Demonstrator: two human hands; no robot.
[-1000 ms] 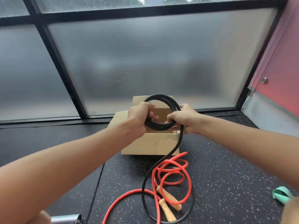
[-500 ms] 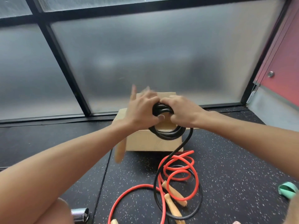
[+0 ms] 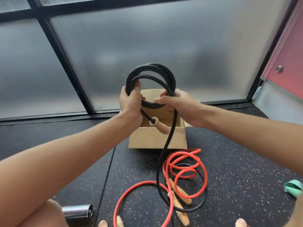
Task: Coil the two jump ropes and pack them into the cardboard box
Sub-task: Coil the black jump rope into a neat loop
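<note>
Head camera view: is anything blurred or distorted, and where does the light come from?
Head view: the wide-angle lens slants the window bars; the right hand and black rope are slightly motion-blurred; soft daylight comes through the frosted glass, leaving only faint shadows on the floor.

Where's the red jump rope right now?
Head view, lower centre: the red jump rope lies in loose loops on the speckled black floor, camera-side of the brown cardboard box.

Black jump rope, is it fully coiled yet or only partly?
Partly coiled. The left hand and right hand hold loops of the black jump rope; a long tail hangs to the floor.
</note>
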